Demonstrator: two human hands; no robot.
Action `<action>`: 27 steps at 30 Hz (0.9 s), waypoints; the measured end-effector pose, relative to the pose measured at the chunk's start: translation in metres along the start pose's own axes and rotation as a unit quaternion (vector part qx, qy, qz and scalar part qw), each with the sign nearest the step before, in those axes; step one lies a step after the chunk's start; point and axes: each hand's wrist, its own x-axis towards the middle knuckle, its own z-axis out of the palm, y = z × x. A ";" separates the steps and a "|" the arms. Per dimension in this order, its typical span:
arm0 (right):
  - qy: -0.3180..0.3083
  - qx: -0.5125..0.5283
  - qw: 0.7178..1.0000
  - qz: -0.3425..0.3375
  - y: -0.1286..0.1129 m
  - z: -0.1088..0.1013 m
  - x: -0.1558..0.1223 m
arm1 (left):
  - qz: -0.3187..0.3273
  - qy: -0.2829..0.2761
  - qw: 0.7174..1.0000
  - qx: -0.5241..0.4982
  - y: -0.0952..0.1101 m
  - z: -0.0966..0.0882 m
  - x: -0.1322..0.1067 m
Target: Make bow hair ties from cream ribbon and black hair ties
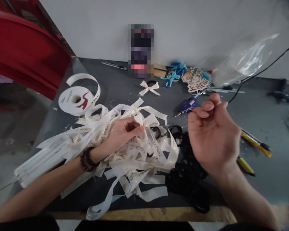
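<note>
Ribbon heap on table, front-centre, w/ left hand atop; spool behind-left, bow behind. Glue gun lies behind right hand, cutter to its right.

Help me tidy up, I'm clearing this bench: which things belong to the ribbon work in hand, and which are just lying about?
In hand, likely: left hand pinching cream ribbon strips, ribbon spool, finished bow, glue gun, black rings.
Lying about: yellow cutters, blue ribbon, cartoon cutout, plastic bag, pen.
</note>
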 end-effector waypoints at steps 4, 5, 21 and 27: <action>-0.042 -0.112 0.992 0.035 -0.007 -0.032 0.037 | -0.014 -0.012 1.000 0.024 0.009 0.004 -0.002; -0.063 -0.184 0.980 0.032 -0.008 -0.038 0.046 | -0.018 -0.013 0.999 0.044 0.011 0.005 -0.002; -0.131 -0.823 0.553 -0.001 0.017 -0.101 0.103 | 0.080 -0.159 0.948 0.263 0.076 0.029 -0.047; -0.132 -0.797 0.585 -0.065 0.011 -0.105 0.105 | -0.053 -0.075 0.987 0.134 0.054 0.014 -0.022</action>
